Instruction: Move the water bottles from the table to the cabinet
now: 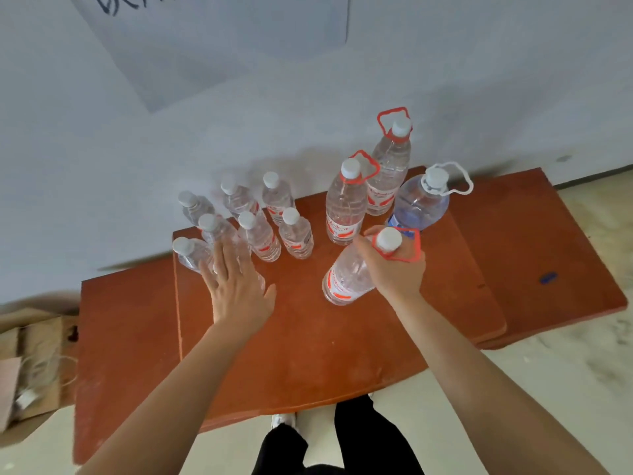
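Head view: right hand (394, 269) wrapped round the neck of a big bottle (346, 279), a finger through its red handle loop (406, 248); the bottle sits tilted on the table (308, 337). Left hand (236, 289), fingers spread wide, reaches over a small bottle (219, 231). Step looks like pickup. Next: close left, lift both. Cabinet not in view.

Bare forearms without sleeves, black trousers (359, 440) and a white shoe (283, 421) below

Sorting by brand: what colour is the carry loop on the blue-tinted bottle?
White, on the blue-tinted bottle; head view.
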### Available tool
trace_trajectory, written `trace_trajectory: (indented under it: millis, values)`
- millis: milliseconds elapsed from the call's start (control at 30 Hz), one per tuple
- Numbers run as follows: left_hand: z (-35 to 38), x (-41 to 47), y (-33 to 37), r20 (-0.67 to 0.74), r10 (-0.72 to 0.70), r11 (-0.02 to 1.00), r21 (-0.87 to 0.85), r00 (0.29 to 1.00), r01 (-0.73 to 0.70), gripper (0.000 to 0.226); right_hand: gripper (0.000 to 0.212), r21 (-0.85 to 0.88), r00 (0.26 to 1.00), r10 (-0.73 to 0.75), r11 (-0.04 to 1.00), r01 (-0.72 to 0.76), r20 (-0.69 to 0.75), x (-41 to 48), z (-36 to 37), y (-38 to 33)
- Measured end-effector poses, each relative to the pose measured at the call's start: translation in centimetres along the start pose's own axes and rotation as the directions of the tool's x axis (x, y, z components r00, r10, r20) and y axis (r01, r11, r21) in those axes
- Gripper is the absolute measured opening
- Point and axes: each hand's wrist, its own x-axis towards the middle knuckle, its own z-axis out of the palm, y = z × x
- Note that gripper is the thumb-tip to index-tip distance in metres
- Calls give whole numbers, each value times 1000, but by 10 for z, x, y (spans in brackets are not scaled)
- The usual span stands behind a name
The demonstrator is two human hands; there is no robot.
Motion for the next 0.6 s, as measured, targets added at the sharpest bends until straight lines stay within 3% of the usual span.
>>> trace_trajectory:
  millis: [100,233,433,533,600]
  values:
    - [18,-9,-25,121,14,989,144,993,-31,113,21,-163,971,-206,961,225,124,15,13,3]
    - [20,-5,-25,157,42,985,162,987,-67,107,24,-220,909,-305,902,371,284,22,21,8]
    - [9,-3,-11,236,-4,993,112,972,-23,100,28,-144,944,-187,962,233,273,4,27,14]
    - [-8,-12,-13,223,7,999,35,975,-15,90,31,-159,909,-83,974,160,408,4,11,3]
    - [-30,-16,-17,132,25,999,-48,991,-19,81,45,-149,858,-101,968,202,503,3,-5,-9]
